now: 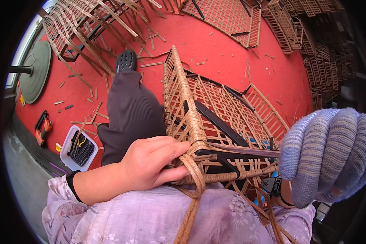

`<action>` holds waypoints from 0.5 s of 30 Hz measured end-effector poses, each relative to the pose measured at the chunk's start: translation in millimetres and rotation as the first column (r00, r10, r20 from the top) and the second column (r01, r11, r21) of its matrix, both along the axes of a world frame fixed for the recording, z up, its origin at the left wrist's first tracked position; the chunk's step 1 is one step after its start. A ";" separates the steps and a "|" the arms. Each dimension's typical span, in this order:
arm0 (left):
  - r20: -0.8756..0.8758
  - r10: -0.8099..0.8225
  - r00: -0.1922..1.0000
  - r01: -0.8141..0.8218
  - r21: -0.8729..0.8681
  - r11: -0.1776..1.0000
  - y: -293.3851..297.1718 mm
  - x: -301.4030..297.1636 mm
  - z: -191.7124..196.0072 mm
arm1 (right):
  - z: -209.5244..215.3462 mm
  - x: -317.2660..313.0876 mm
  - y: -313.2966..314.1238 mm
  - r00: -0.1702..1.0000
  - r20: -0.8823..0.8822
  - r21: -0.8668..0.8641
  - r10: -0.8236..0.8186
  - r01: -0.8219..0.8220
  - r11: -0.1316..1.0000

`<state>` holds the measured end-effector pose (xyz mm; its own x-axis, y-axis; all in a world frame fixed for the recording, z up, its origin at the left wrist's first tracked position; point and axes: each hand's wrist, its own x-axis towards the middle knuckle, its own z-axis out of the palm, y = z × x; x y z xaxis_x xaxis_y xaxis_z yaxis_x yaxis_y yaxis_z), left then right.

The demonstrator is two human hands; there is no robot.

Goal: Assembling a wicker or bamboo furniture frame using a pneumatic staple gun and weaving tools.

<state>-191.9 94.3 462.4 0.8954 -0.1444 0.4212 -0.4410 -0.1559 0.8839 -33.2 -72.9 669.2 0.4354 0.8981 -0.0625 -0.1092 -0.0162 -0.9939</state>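
A half-woven wicker piece (227, 105) on a black frame (219, 155) leans across my lap, its wrapped corner toward me. My left hand (150, 164) is closed at that corner, thumb and fingers pinching a brown wicker strand (197, 175) that loops round and hangs down my front. On the right, my right hand (327, 156), in a blue-grey striped knit glove, is curled into a fist close to the camera. A flat strand (248, 151) runs taut from the corner into this fist. Its fingertips are hidden.
A white tub (78, 166) of dark strips stands on the red floor (215, 44) at left, beside an orange-and-black power tool (43, 128). Behind are an unfinished woven frame (83, 24) with loose ends and a round green base (36, 73). Woven pieces (325, 65) are stacked at far right.
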 end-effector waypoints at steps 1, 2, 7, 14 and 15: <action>0.001 0.008 1.000 -0.008 0.002 1.000 -0.1 -0.3 0.6 | 3.4 -1.5 -2.3 0.998 0.033 -0.016 0.050 -0.050 0.999; 0.002 0.013 1.000 -0.013 0.004 1.000 -0.1 -0.8 -0.2 | 5.7 -1.8 -3.7 0.992 0.066 -0.032 0.104 -0.102 0.994; -0.012 -0.003 1.000 0.003 0.028 1.000 0.4 -1.2 1.9 | 8.4 11.2 -1.1 0.903 0.147 -0.056 0.404 -0.401 0.915; -0.029 0.012 1.000 -0.012 0.011 1.000 0.2 -2.9 -1.6 | -40.9 17.3 13.4 0.971 -0.209 0.264 -0.114 0.168 0.950; -0.036 -0.001 0.999 0.002 0.012 1.000 0.8 -1.5 0.0 | -39.5 18.5 15.7 0.945 -0.266 0.218 -0.193 0.254 0.942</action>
<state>-193.4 95.1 462.3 0.9099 -0.1503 0.3866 -0.4087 -0.1658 0.8975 -14.6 -57.2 629.7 0.6261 0.7795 0.0217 -0.3143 0.2778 -0.9078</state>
